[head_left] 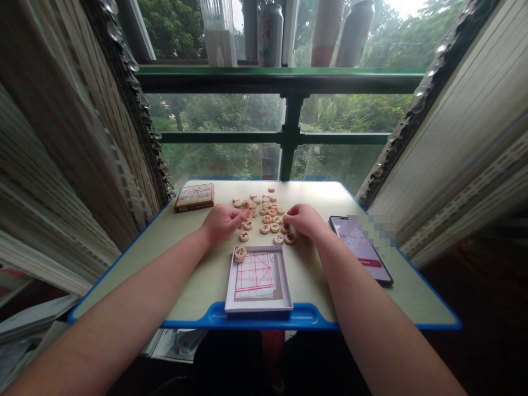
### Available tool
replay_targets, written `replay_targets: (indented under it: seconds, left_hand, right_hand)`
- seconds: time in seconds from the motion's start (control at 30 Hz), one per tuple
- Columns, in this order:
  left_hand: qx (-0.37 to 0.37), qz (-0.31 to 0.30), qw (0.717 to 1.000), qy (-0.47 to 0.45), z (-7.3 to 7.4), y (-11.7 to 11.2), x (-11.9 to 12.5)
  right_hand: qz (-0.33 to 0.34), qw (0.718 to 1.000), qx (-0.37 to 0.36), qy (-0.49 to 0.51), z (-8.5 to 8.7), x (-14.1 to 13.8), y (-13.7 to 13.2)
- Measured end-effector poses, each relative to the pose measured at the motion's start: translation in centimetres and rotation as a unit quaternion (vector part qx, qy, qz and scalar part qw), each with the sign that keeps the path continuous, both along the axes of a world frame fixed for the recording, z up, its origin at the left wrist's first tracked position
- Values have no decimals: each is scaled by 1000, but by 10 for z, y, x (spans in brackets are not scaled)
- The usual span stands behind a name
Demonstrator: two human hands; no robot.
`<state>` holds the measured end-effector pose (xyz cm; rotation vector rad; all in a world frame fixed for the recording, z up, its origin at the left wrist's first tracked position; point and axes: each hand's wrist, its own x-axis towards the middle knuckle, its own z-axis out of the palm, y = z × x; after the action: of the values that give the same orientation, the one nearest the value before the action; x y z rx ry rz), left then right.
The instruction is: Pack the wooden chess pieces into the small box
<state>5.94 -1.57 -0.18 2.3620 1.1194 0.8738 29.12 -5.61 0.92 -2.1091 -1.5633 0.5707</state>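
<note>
Round wooden Chinese chess pieces [268, 219] with red or black characters lie scattered mid-table, some stacked or overlapping. At their left edge is my left hand [225, 223], its fingers closed together and the tips among the pieces; what they hold, if anything, is hidden. On the right side, my right hand [306, 219] has its thumb and fingers pinched on a piece [285, 219] that is partly covered. A shallow white box tray [287, 286] sits nearer me with a folded red-lined paper board [253, 272] in it. One large black-marked piece [240, 253] rests at the tray's upper left corner.
A flat box [194, 197] with printed writing lies at the table's back left. To the right of my forearm is a phone [361, 250] showing a timer. The pale table [157, 275] has a blue rim. Curtains flank both sides, and cans [270, 36] stand on the window ledge.
</note>
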Motion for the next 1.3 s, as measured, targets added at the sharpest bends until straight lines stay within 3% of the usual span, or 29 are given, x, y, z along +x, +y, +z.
replay_targets:
  seconds: [0.4,0.6,0.83,0.93,1.0,1.1,1.3]
  left_hand:
    - [-7,6,1000,-6,-3,1,1]
    - [-80,7,996,-44,-6,2,3]
    - [-86,4,996,-39,-8,5,3]
    - [-86,20,995,-42,-9,8,1]
    - [-74,22,996,-33,-9,10,1]
    - [-39,15,999,-8,-9,11,0]
    - [-2,18,1000,21,-7,12,-2]
  right_hand:
    - [66,994,-25,80,9,-7,-9]
    - [55,986,-23,155,7,-3,-7]
    - [32,980,18,194,7,-3,-4]
    - [20,987,105,124,1,-3,2]
    - [51,989,134,30,-6,-2,6]
    - [87,987,115,-65,-13,0,11]
    - [22,992,73,-96,-8,5,7]
